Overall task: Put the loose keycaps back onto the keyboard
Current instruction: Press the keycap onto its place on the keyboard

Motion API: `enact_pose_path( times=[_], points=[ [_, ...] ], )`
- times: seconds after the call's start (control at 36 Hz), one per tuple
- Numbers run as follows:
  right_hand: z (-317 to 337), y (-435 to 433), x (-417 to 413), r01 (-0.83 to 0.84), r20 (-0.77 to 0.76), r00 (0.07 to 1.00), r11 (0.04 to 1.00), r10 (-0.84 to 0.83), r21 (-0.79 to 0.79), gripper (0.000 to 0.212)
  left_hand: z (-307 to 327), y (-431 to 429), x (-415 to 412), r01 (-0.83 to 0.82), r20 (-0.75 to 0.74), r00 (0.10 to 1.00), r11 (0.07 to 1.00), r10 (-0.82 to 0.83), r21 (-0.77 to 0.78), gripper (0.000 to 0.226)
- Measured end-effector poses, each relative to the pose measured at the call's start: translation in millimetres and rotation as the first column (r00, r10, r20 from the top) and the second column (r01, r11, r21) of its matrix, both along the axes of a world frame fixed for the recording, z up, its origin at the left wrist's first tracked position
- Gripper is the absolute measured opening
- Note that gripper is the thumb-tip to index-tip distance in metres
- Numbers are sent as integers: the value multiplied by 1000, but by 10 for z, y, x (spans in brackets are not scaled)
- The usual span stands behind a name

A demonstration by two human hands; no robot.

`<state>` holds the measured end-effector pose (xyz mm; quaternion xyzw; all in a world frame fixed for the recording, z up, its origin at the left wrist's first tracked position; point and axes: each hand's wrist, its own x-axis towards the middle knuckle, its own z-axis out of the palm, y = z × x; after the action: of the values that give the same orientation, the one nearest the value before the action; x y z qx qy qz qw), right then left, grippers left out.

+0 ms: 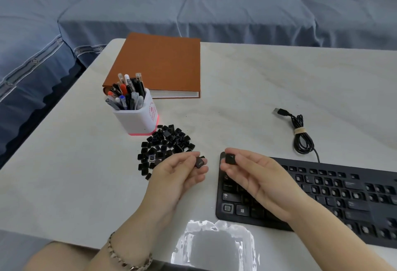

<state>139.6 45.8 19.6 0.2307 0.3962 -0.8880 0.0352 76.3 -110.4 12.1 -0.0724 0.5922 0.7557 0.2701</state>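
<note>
A black keyboard (335, 193) lies at the right of the table, with many bare key sockets among a few seated keys. A heap of loose black keycaps (165, 146) lies to its left. My left hand (176, 176) is raised beside the heap and pinches one black keycap (199, 162) at its fingertips. My right hand (257, 176) hovers over the keyboard's left end and pinches a second black keycap (230, 159) between thumb and fingers. The two hands are close together but apart.
A white pen holder (137, 116) full of pens stands just behind the heap. A brown book (161, 64) lies further back. The keyboard's coiled USB cable (300, 133) lies behind the keyboard. A blue sofa (193, 12) runs behind the table.
</note>
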Motion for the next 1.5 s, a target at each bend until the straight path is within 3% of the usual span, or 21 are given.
enact_pose_path(
  times=[0.19,0.39,0.61,0.83,1.0,1.19,1.5],
  points=[
    [-51,122,172,17,20,1000,998,-19,62,26,47,115,159,123,-90,988,990,-128,-67,24],
    [-146,312,365,-7,66,998,957,-13,290,21,42,256,271,215,-208,947,965,-244,-153,32],
    [-299,610,642,-60,132,991,794,-26,605,21,-69,455,396,288,-299,874,904,-383,-315,29],
    [-407,1047,1050,17,198,962,768,-186,640,18,-296,806,591,322,-304,830,847,-467,-422,32],
    [-464,1431,1369,5,225,939,662,-261,750,15,-426,1089,712,346,-360,759,805,-542,-482,34],
    [-470,1979,1726,-11,199,913,465,-357,885,18,-541,1343,854,357,-392,699,767,-598,-534,33],
    [-495,2469,1925,9,205,880,447,-429,895,15,-649,1455,924,368,-394,643,716,-657,-593,37]
  ],
)
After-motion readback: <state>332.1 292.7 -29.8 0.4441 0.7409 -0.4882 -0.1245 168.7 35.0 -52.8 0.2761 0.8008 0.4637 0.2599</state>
